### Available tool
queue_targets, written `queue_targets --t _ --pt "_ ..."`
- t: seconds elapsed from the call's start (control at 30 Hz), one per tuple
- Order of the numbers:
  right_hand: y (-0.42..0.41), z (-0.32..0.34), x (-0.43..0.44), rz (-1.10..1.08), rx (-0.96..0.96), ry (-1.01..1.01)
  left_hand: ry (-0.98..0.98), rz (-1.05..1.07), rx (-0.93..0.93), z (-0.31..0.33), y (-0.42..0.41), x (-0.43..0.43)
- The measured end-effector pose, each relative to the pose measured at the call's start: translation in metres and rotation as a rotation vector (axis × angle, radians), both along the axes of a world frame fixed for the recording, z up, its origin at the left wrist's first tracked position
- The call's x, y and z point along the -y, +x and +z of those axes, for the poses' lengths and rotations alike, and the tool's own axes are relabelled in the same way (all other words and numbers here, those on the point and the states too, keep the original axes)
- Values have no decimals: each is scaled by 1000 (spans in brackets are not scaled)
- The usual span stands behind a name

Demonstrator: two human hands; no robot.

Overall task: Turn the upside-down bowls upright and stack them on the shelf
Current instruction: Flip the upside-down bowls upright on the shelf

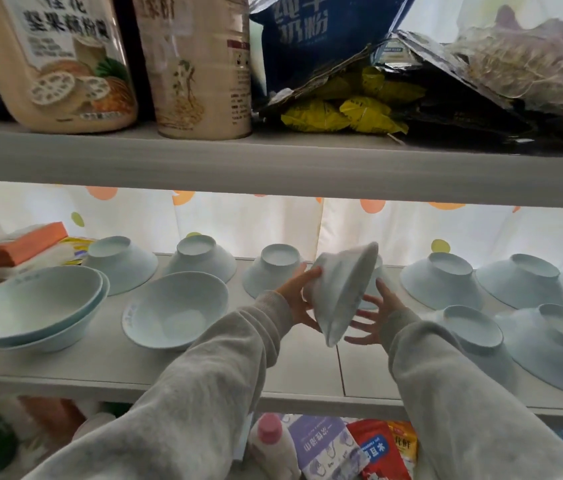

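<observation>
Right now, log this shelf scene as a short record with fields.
held item: pale blue ceramic bowl, tilted on edge, mid-flip
left hand: gripping the bowl's foot side
right hand: open, fingers spread at the rim side
upright: two-bowl stack at left; single upright bowl beside it
upside-down: at least seven bowls, e.g. back row bowl and front right bowl
surface: white middle shelf

Smooth glazed bowls on a matt shelf

The pale blue bowls [176,306] look ceramic with a soft sheen; the shelf [307,368] is matt white, the sleeves [204,375] fleecy grey cloth, the upper bags [481,64] crinkled glossy plastic.
</observation>
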State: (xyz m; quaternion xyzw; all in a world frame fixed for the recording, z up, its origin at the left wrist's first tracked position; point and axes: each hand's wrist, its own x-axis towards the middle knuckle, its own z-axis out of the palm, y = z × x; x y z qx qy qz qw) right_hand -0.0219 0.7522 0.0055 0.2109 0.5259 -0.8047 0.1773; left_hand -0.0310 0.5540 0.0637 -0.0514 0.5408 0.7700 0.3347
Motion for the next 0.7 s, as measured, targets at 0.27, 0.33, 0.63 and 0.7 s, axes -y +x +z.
queue_targets --t 0.27,0.33,0.63,0.7 --pt "-42 29 71 -15 -2 163 -187 240 -34 20 -30 90" --pt "-54 39 95 29 -29 192 -134 246 20 8 -52 119" --pt "-102 62 200 171 -96 273 -666 521 -215 35 -64 240" --pt "-106 62 218 211 -68 284 -692 493 -178 32 -68 259"
